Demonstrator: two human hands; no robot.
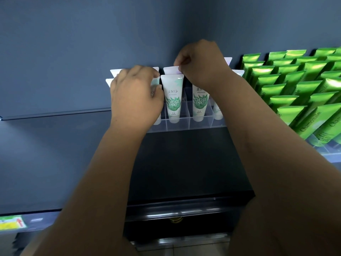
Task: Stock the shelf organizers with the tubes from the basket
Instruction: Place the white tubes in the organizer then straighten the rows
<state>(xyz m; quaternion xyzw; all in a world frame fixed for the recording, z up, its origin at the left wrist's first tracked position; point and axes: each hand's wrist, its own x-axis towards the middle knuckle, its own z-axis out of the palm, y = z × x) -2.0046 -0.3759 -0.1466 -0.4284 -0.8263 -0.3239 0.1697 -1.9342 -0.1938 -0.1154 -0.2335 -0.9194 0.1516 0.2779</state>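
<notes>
Tubes (172, 97) stand up tall, 12 to 6, in the clear organizer (184, 125). The right hand (201, 65) pinches the top of a back-row tube (170, 70) at its 9 o'clock, so it is nearer. The left hand (134, 95), at 7 o'clock, curls round a front tube (157, 121).

Dim, cool, bluish light. The white tubes (172, 97) are sharp and evenly lit, while the glossy green tubes (295, 85) flare with glare. The black box (184, 163) sinks into shadow. Wide-angle stretch and softness mark the lower edges.
</notes>
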